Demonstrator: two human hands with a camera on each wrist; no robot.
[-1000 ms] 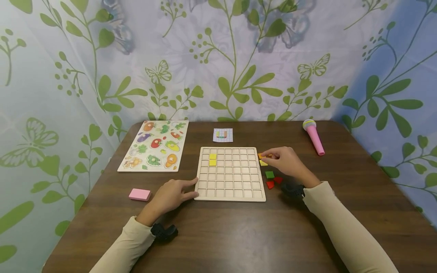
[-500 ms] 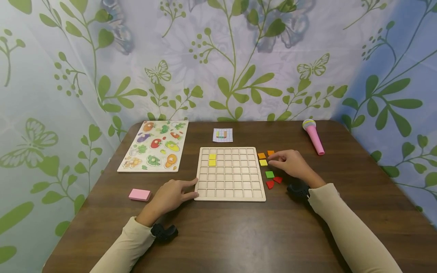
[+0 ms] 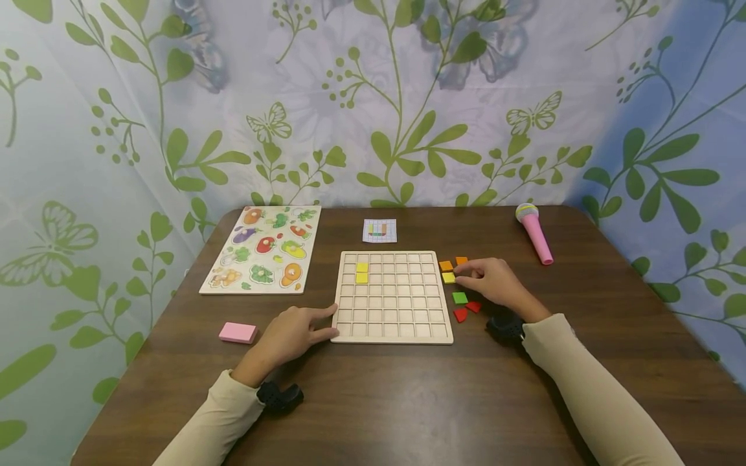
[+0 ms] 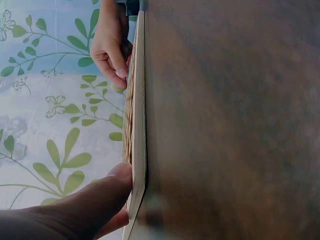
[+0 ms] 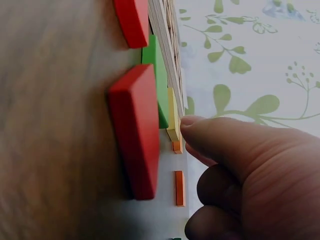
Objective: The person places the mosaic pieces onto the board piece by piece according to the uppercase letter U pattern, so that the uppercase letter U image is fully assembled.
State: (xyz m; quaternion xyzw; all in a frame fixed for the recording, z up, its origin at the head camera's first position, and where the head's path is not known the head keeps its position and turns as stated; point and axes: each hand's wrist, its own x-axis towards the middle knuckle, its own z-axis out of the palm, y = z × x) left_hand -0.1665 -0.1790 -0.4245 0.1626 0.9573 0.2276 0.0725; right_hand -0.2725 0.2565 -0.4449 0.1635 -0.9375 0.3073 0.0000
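Note:
My left hand (image 3: 291, 331) rests beside the wooden grid board (image 3: 393, 310), its thumb and forefinger touching the board's left edge. Two yellow square tiles (image 3: 362, 272) sit one below the other in the board's upper left cells. At the right edge, my right hand (image 3: 488, 279) has its thumb and forefinger against or just beside a loose yellow tile (image 3: 447, 277). Orange tiles (image 3: 445, 266) lie just beyond that hand. Nearer me are a green tile (image 3: 460, 298) and two red pieces (image 5: 135, 130) with angled edges. Whether the fingers grip the yellow tile cannot be told.
A small pattern card (image 3: 379, 230) lies behind the board. To the left are a vegetable peg puzzle (image 3: 262, 249) and a pink block (image 3: 237, 332). A pink toy microphone (image 3: 536, 233) lies at the back right. Patterned cloth hangs behind the table (image 3: 373, 401).
My right hand has drawn back from the orange tiles, uncovering them, then shifted slightly left to the loose yellow tile. The left hand has stayed at the board's edge.

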